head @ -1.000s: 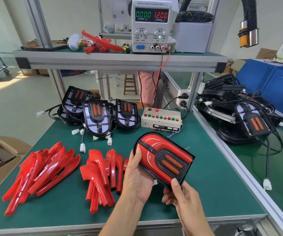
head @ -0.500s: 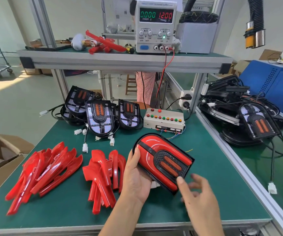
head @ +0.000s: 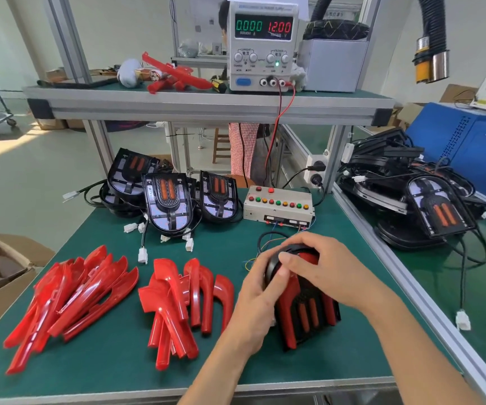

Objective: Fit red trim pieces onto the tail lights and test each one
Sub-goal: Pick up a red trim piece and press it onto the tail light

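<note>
Both hands [head: 309, 267] grip glossy, rounded tail light [head: 306, 314].

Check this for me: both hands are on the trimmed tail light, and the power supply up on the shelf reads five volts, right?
Not quite. In the head view the power supply reads 12.00 volts, not five. Both the left hand and right hand are on the tail light.

Both hands on black tail light with glossy red trim [head: 303, 311], above green bench mat [head: 236, 363]: left hand [head: 258, 296] grips its left edge, right hand [head: 320, 264] curls over rounded top. Loose red trim pieces [head: 183, 299] just left.
</note>
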`<action>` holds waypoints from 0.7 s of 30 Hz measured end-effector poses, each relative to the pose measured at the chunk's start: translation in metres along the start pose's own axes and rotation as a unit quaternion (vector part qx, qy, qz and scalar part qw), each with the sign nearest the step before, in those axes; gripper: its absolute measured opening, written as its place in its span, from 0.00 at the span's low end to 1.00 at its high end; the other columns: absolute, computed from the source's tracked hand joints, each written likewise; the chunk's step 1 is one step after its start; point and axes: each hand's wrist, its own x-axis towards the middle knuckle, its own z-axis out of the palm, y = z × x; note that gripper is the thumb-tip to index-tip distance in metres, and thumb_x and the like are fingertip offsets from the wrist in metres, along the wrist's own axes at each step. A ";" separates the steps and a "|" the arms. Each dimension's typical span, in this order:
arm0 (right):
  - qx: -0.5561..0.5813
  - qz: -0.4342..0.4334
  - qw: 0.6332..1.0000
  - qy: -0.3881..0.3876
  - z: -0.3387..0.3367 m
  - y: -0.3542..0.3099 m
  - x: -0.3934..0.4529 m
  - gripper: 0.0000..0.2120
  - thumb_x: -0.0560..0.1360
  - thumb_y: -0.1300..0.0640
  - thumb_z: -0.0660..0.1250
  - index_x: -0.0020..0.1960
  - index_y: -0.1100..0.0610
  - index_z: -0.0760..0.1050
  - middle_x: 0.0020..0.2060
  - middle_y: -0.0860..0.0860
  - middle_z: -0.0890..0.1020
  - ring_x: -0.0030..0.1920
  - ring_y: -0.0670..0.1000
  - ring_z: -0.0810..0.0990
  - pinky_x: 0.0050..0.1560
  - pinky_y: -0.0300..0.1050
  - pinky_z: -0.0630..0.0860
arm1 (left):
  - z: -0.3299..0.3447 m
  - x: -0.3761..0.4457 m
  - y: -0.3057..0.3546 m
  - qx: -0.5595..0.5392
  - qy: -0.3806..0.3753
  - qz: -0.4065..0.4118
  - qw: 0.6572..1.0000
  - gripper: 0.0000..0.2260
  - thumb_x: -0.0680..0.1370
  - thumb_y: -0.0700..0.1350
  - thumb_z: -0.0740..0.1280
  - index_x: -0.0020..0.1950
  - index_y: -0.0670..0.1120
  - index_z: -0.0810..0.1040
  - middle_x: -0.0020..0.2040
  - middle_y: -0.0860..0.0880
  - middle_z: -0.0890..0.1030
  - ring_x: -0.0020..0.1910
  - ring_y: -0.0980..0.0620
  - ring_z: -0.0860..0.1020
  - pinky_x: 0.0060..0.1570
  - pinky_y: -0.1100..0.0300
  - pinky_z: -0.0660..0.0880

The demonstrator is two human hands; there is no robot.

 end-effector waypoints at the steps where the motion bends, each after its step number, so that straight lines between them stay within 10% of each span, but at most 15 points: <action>1: 0.011 -0.002 1.000 -0.001 -0.001 0.003 0.001 0.10 0.74 0.39 0.70 0.53 0.40 0.81 0.50 0.35 0.84 0.53 0.37 0.82 0.57 0.41 0.77 | 0.002 -0.001 0.000 0.020 0.000 0.010 1.000 0.15 0.83 0.53 0.66 0.69 0.52 0.75 0.67 0.49 0.80 0.69 0.50 0.76 0.65 0.60 0.73; 9: 0.106 0.015 0.990 0.087 0.003 0.017 -0.010 0.03 0.76 0.47 0.74 0.48 0.44 0.81 0.44 0.37 0.85 0.45 0.37 0.82 0.45 0.26 0.73 | 0.021 -0.016 -0.017 0.096 0.064 -0.016 0.993 0.15 0.77 0.66 0.61 0.58 0.62 0.79 0.56 0.58 0.84 0.56 0.60 0.81 0.55 0.66 0.75; 14: 0.129 0.011 0.992 -0.010 -0.011 0.015 -0.012 0.04 0.78 0.50 0.73 0.52 0.41 0.82 0.48 0.41 0.86 0.49 0.40 0.84 0.49 0.29 0.75 | 0.021 -0.014 -0.014 0.075 0.042 -0.039 0.996 0.15 0.77 0.66 0.62 0.57 0.63 0.80 0.57 0.56 0.84 0.59 0.56 0.81 0.62 0.55 0.75; 21: 0.223 0.047 0.971 -0.072 -0.015 0.010 -0.009 0.08 0.71 0.50 0.75 0.50 0.47 0.84 0.47 0.50 0.87 0.46 0.46 0.84 0.50 0.39 0.80 | 0.021 -0.017 -0.007 0.074 0.034 -0.043 0.996 0.14 0.79 0.65 0.62 0.61 0.65 0.79 0.61 0.61 0.82 0.61 0.64 0.78 0.55 0.74 0.72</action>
